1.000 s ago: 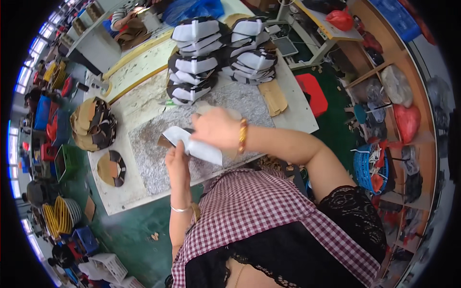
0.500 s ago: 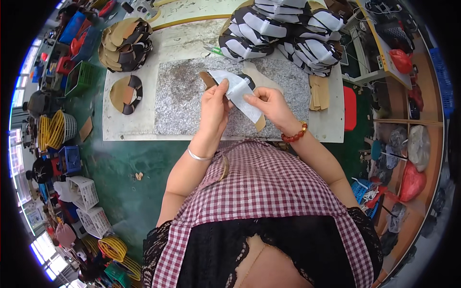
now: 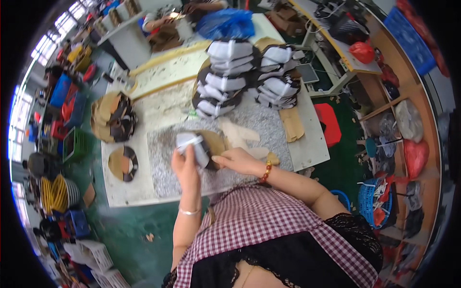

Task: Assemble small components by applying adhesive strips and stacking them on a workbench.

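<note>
What moved: half a sec ago the curved piece (image 3: 213,140) was held up nearly all white; now its tan side and dark band show, the right hand (image 3: 242,162) is down at its lower edge, and the whole view has tilted.
Curved piece: held over the mat, between the hands, white patch (image 3: 185,138) at its left end.
Left hand (image 3: 186,167): thumb pressed on the white patch, pinching it as far as I can tell, since the other fingers are mostly hidden underneath.
Right hand: thumb and fingertips look pinched together on the edge, bit blurry tho.
Grey mat (image 3: 161,141): pale flat pieces (image 3: 236,130) lie just beside the curved piece.
Stacks (image 3: 222,84): tall, black with white patches, beyond the mat.
Left pile (image 3: 108,117): tan and dark pieces, a lone similar piece (image 3: 117,163) nearer the person.
How far along: I'd call this piece midway, patch in place but can't tell if it's stuck down. Stacks look patched already; no big white patches visible on the left pile, so maybe those are left.
</note>
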`<state>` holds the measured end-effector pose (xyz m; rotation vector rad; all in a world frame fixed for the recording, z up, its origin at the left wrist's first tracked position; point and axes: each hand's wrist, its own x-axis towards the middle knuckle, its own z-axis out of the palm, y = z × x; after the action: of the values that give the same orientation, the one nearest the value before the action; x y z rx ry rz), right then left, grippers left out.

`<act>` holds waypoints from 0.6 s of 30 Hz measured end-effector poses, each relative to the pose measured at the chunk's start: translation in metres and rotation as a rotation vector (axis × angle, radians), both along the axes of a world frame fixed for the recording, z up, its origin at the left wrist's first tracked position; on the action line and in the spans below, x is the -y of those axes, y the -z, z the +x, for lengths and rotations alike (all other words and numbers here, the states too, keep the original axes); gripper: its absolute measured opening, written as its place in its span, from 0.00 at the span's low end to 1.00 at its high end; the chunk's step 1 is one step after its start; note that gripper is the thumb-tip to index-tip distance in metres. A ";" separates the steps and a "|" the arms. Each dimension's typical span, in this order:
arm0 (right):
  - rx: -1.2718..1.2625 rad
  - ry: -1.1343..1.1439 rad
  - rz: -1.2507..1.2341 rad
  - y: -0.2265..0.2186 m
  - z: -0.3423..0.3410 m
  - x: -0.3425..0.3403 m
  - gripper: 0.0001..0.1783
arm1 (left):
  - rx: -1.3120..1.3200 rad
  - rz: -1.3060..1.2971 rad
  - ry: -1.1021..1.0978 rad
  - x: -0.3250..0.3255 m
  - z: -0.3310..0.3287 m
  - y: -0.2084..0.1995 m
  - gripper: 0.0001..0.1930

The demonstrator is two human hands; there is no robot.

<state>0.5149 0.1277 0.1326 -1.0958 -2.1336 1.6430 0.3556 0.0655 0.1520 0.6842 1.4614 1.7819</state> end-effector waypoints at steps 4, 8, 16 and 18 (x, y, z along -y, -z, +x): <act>-0.422 0.282 -0.595 -0.017 -0.005 -0.007 0.21 | -0.236 -0.026 0.063 0.003 0.003 -0.016 0.04; -0.731 0.265 -0.949 -0.017 -0.026 -0.007 0.13 | -0.469 -0.068 0.176 0.014 0.021 -0.005 0.05; -0.643 0.211 -0.818 -0.029 -0.007 -0.034 0.12 | 0.280 -0.096 0.442 0.033 0.002 0.014 0.10; -0.585 0.119 -0.851 -0.032 -0.009 -0.036 0.12 | 0.406 -0.075 0.407 0.023 0.002 -0.003 0.11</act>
<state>0.5062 0.1635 0.1648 -0.7248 -0.9878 2.4837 0.3580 0.0428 0.1552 0.5001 1.0250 1.4380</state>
